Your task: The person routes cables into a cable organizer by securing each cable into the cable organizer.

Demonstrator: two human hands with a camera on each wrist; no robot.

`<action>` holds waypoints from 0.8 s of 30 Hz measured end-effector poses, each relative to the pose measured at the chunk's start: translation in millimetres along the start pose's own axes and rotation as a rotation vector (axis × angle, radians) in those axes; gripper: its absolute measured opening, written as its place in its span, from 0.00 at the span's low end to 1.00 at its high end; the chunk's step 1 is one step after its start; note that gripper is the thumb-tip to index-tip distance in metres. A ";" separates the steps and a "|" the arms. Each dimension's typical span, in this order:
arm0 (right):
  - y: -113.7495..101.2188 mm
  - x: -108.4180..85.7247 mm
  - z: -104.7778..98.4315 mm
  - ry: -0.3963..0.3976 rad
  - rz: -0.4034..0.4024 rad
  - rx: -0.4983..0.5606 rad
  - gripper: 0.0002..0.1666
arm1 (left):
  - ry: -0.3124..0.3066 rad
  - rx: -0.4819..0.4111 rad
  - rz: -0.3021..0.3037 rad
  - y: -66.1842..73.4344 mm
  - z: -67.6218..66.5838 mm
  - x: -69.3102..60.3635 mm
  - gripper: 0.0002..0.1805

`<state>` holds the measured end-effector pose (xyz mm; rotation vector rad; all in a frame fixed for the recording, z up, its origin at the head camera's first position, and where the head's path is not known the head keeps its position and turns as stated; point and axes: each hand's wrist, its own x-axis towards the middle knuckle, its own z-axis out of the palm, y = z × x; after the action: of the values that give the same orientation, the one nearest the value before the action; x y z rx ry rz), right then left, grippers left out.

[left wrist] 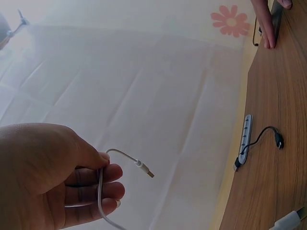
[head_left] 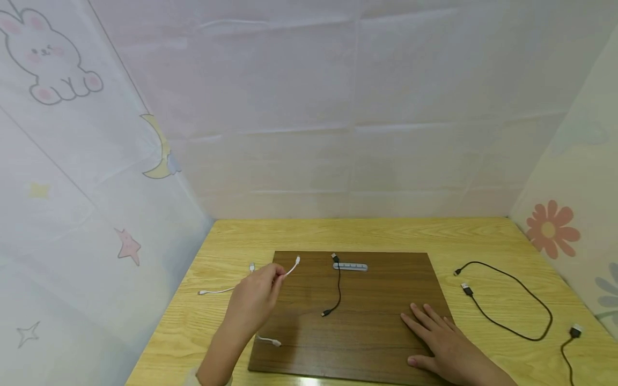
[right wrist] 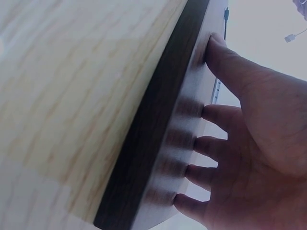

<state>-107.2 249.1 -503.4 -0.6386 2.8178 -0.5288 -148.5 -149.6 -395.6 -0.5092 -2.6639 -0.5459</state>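
My left hand [head_left: 253,300] pinches a white USB cable [left wrist: 100,189] between thumb and index finger, raised over the left side of the dark wooden board [head_left: 376,332]. One plug [head_left: 297,260] of that cable sticks out past the fingertips. At the board's far side sits a grey cable holder [head_left: 354,267]. A short black USB cable [head_left: 339,287] crosses the holder's left end, its tail lying on the board. My right hand [head_left: 446,346] rests on the board's right part, fingers spread; in the right wrist view its fingertips [right wrist: 211,145] touch the board surface near the edge.
Left of the board, white cable plugs [head_left: 207,292] lie on the light wooden table [head_left: 178,343]; another white plug [head_left: 275,342] is on the board's near left. A long black cable [head_left: 523,289] loops on the right, with another black USB plug [head_left: 575,331] nearer.
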 end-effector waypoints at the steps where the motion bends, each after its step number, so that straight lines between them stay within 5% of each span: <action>1: -0.3 -0.3 -0.1 -0.002 0.000 0.002 0.53 | 0.003 -0.005 0.006 0.9 1.4 0.3 0.02; 24: -4.0 3.3 -5.9 -0.007 0.019 0.002 0.53 | -0.029 -0.163 0.052 25.9 29.6 13.4 0.03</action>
<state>-110.2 246.0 -496.9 -0.6113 2.8132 -0.5251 -157.7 -110.9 -407.5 -0.6357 -2.6382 -0.7488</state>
